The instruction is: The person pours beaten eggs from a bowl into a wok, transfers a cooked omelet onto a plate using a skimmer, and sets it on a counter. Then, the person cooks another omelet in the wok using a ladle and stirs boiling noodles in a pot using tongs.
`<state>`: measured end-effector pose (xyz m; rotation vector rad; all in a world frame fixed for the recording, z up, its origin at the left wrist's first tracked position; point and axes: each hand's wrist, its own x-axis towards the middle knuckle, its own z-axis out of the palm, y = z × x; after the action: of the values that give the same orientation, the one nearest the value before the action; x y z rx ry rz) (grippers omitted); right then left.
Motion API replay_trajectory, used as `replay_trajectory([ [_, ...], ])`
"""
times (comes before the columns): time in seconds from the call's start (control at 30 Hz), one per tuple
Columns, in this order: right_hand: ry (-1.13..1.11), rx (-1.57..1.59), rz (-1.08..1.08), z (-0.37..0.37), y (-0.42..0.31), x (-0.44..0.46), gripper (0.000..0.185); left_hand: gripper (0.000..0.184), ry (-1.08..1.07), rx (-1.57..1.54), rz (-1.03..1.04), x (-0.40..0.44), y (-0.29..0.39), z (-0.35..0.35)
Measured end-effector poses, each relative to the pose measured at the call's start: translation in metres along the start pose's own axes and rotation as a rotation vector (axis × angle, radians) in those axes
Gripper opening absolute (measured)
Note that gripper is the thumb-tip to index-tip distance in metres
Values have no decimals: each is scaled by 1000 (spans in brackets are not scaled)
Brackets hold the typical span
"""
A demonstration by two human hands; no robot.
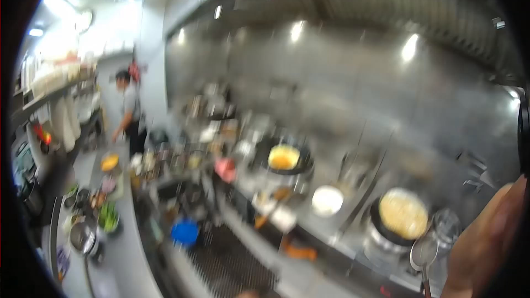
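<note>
My right hand (483, 245) is raised close to the camera at the right edge, large and blurred; how its fingers are set cannot be made out. Nearest to it in the view is a round strainer (424, 252) with a long handle, lying beside a wok (380, 222) on the stove. Pale, frothy liquid (404, 213) fills that wok. A glassy or wire round object (446, 223) stands just right of the wok. My left hand cannot be made out; only a small skin-toned patch shows at the bottom edge.
Another wok (305, 164) with yellow-orange contents sits farther left, a white bowl (327, 200) between. A blue basin (185, 233) stands near a dark floor grating (234, 265). On the left counter (124, 259) are greens (109, 218) and a ladle (84, 237). A person (131, 113) stands behind.
</note>
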<state>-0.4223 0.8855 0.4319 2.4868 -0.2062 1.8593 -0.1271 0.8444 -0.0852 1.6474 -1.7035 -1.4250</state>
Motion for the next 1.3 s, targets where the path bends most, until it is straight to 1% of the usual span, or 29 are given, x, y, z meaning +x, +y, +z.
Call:
replay_trajectory([
  [0.1,-27,71,-125,17,63,5,31,56,57,33,-64,14,3,-35],
  [0.13,-28,89,-168,19,79,9,31,55,37,-14,-158,34,-5,-44],
  [0.17,-30,117,-212,24,94,16,32,54,97,52,-31,40,5,-61],
  [0.2,-17,152,-247,29,113,22,32,53,146,86,-22,45,10,-77],
  [0.27,15,218,-282,36,158,30,33,57,117,-335,-277,66,7,-94],
  [0.3,35,235,-314,37,180,28,34,57,134,-326,-277,82,0,-102],
  [0.37,61,278,-376,43,219,22,35,46,206,79,-388,106,-46,-114],
  [0.43,137,345,-424,46,274,20,36,36,-67,591,-523,130,-118,-128],
  [0.47,207,419,-460,46,309,15,37,32,18,387,-588,120,-112,-138],
  [0.5,304,488,-460,49,339,3,38,30,-7,340,-580,123,-131,-148],
  [0.53,474,339,-66,80,362,-34,28,29,77,-65,-713,118,-115,-163],
  [0.57,547,192,431,110,386,-71,19,29,215,-451,-840,111,-87,-181],
  [0.6,540,158,833,141,410,-109,11,32,302,-593,-800,118,-98,-204],
  [0.63,384,418,1010,187,436,-114,25,33,395,-672,-723,128,-113,-231],
  [0.67,86,309,1277,218,460,-156,28,31,514,-703,-711,147,-106,-261],
  [0.7,-250,176,1291,243,481,-211,28,29,592,-665,-671,171,-91,-296],
  [0.77,-600,70,1323,276,488,-267,30,28,746,-488,-456,233,-47,-365],
  [0.83,-615,40,1305,292,493,-293,28,37,748,-447,-314,310,4,-432],
  [0.87,-589,6,1339,300,499,-304,27,47,787,-282,-182,357,2,-460],
  [0.9,-564,-37,1382,306,507,-313,27,58,691,-174,-156,417,-31,-494],
  [0.97,-514,-142,1504,309,518,-329,27,67,648,101,-76,505,-5,-537],
  [1.03,-398,-324,1592,322,537,-324,27,68,735,247,-75,602,-30,-551],
  [1.07,-255,-385,1789,325,531,-315,27,68,521,190,-171,617,-1,-567],
  [1.1,-106,-445,1981,323,518,-306,28,66,440,216,-123,629,13,-572],
  [1.13,-195,-564,1946,325,505,-315,28,64,325,495,-208,655,5,-578],
  [1.17,-354,-689,1883,332,492,-327,28,62,282,485,-219,669,-3,-580],
  [1.2,-379,-742,1816,348,481,-328,30,62,344,547,-200,676,-9,-576],
  [1.27,-401,-763,1993,388,467,-339,54,57,476,675,41,664,1,-563],
  [1.3,-468,-809,1815,405,462,-350,66,55,519,723,163,656,-1,-559],
])
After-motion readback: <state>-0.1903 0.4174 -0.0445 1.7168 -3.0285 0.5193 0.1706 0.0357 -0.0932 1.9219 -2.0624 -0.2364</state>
